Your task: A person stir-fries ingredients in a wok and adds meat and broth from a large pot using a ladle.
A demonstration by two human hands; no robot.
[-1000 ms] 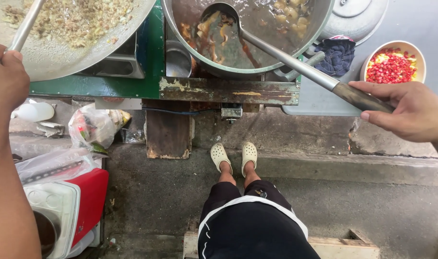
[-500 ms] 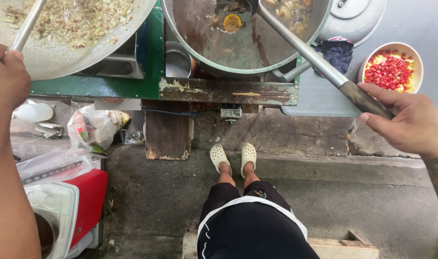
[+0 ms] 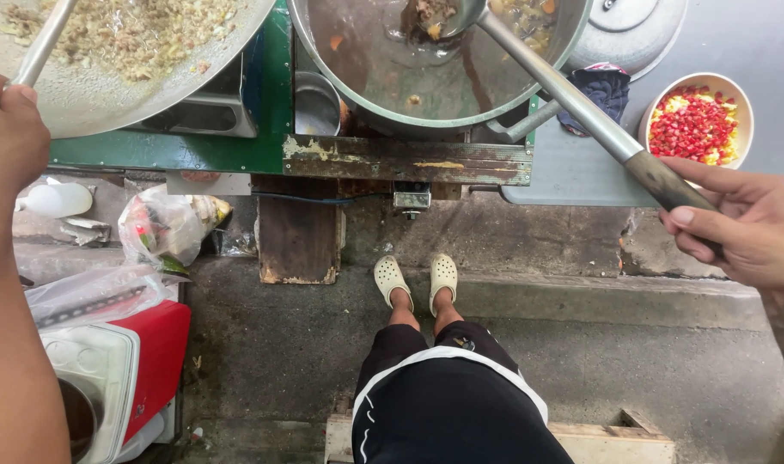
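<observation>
Ladle (image 3: 572, 99) clamped in right hand (image 3: 744, 219), bowl in the right wok (image 3: 392, 94); left hand (image 3: 9, 129) closed on utensil handle (image 3: 44, 43) in the rice wok (image 3: 143, 86); mid-stir.

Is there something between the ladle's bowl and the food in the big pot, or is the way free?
Nothing visible blocks it. The right hand holds the ladle by its dark handle, and its bowl is already inside the pot, among the food near the far wall.

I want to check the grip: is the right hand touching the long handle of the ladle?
Touching. The head view shows the right hand with fingers wrapped around the dark end of the ladle handle, no gap between them.
</observation>
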